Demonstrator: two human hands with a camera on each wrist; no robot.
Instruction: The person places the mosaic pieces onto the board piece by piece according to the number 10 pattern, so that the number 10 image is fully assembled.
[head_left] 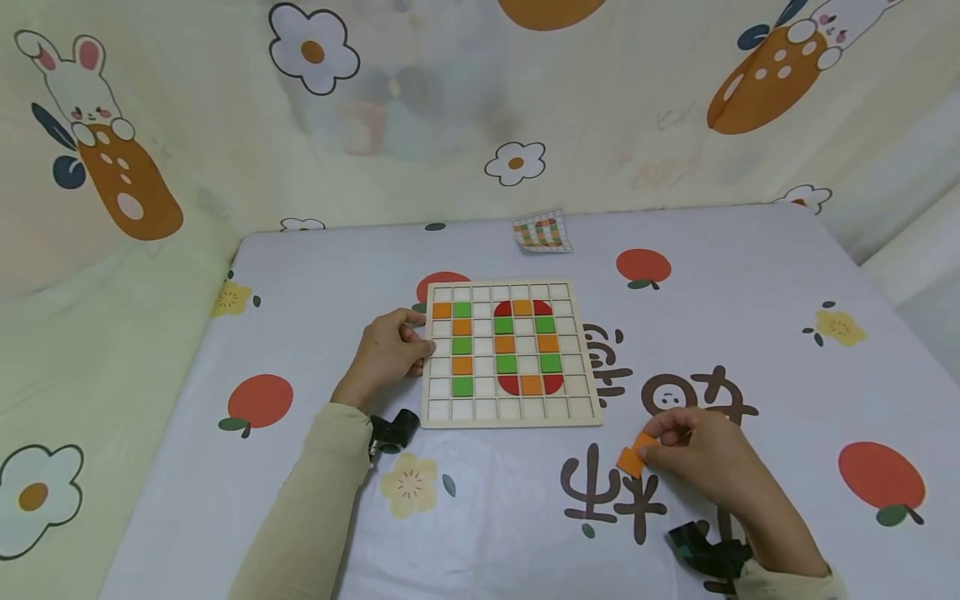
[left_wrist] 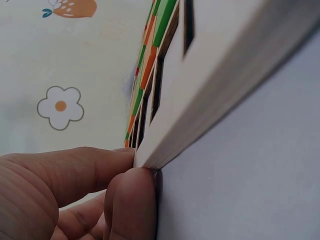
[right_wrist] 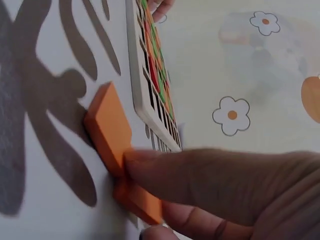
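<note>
A pale wooden grid board (head_left: pixel 517 423) lies flat on the table, with orange, green and red tiles set in some of its squares. My left hand (head_left: pixel 384 354) grips its left edge; in the left wrist view, fingertips (left_wrist: pixel 134 187) press right against the wooden frame. To the board's lower right, my right hand (head_left: pixel 701 454) pinches orange square tiles (head_left: pixel 632 462). In the right wrist view two orange tiles (right_wrist: pixel 109 127) show, overlapping at the thumb, low over the cloth.
A small card with a coloured grid pattern (head_left: pixel 543 232) lies beyond the board at the table's far edge. The white tablecloth (head_left: pixel 300 500) bears printed fruit, flowers and dark lettering. A patterned curtain (head_left: pixel 435 183) hangs behind the table.
</note>
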